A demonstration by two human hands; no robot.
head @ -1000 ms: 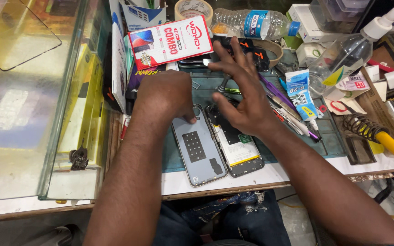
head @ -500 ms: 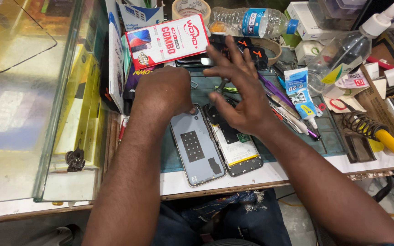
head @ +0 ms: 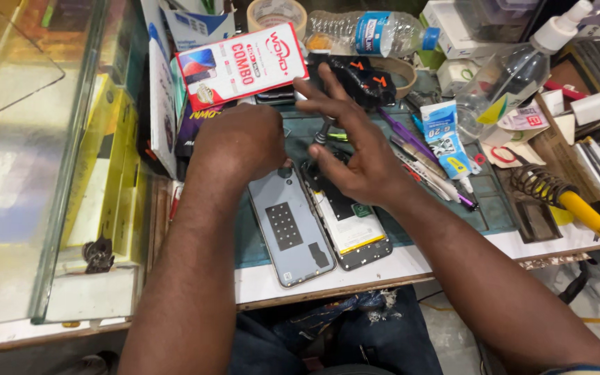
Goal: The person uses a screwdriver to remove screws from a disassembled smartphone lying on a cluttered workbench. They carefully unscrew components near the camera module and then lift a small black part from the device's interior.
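A glass case (head: 29, 173) is standing at the far left, with yellow boxes (head: 116, 160) leaning against its side. Just right of them, a red and white box (head: 241, 66) is lying tilted above the left hand (head: 241, 146). That hand is curling into a loose fist, knuckles up, and pressing down at the top edge of the back cover (head: 289, 232), which is lying inner side up on the green mat (head: 258, 239); whether the fingers are pinching anything underneath cannot be told. Touching the cover's right edge, the opened phone (head: 352, 232) is lying with its battery and board showing. The right hand (head: 359, 156) is resting over the phone's upper end, fingers spread and open, the thumb and first finger appearing to steady a thin dark tool (head: 323, 130), though the grip is partly hidden. Beyond it a plastic bottle (head: 362, 31) is lying on its side. Further right, a blue glue tube (head: 447, 139) is lying on the mat, a spray bottle (head: 515, 69) is leaning behind it, and a yellow-handled soldering iron (head: 578, 205) is resting at the far right.
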